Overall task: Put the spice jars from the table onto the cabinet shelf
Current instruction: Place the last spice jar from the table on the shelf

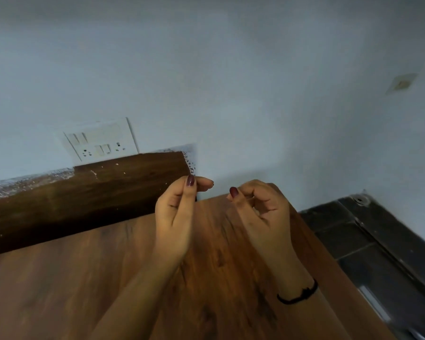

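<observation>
**Zero jars in sight, both hands empty**

So no spice jars show up anywhere in this view, and no cabinet shelf either. The table [84, 290] shows only bare wood grain in the part I can see. My guess is this is either the end, with everything already shelved, or a gap between trips. Honestly can't tell which from here, since the shelf is out of frame.

Hands: both are raised over the far end of the table, near each other but not touching. The left hand [179, 212] has its fingers [204, 184] curled in against the thumb, like a pinch on nothing. The right hand [263, 212] is curled too, thumb tucked toward the fingertips, with nothing in it that I can make out. There's a black band [297, 294] on that wrist.

Behind them: a dark wooden board [84, 192] against the wall and a switch plate [101, 141] above it.
</observation>
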Demonstrator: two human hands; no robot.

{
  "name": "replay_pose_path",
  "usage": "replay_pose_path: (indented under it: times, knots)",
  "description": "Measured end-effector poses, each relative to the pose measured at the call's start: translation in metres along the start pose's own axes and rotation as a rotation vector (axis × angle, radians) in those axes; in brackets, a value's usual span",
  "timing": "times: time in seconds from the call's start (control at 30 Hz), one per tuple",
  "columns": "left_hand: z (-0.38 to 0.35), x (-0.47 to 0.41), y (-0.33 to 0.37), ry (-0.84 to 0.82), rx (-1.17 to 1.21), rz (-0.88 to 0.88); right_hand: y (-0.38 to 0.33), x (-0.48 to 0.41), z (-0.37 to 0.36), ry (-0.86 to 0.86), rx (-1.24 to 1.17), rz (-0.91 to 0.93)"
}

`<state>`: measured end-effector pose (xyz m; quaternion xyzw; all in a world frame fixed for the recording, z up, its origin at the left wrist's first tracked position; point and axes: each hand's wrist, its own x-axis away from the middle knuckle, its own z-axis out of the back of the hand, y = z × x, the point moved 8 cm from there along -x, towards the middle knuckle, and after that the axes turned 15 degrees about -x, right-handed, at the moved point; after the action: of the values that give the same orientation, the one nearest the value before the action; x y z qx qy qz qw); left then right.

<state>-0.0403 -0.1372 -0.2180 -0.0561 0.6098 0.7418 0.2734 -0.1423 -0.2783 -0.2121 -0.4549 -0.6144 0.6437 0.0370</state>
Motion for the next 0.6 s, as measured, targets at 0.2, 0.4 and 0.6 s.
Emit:
replay_pose_path:
  times: [0.2,0.4,0.6]
  knots:
    - [-0.027,0.012,-0.036,-0.112,-0.023,0.047,0.050,0.020,0.019,0.003,0.024,-0.085]
    - [-0.063,0.025,-0.086,-0.215,-0.079,0.094,0.089,0.032,0.036,0.030,0.066,-0.131]
    - [-0.087,0.045,-0.134,-0.252,-0.067,0.195,0.130,0.044,0.058,0.031,0.167,-0.164]
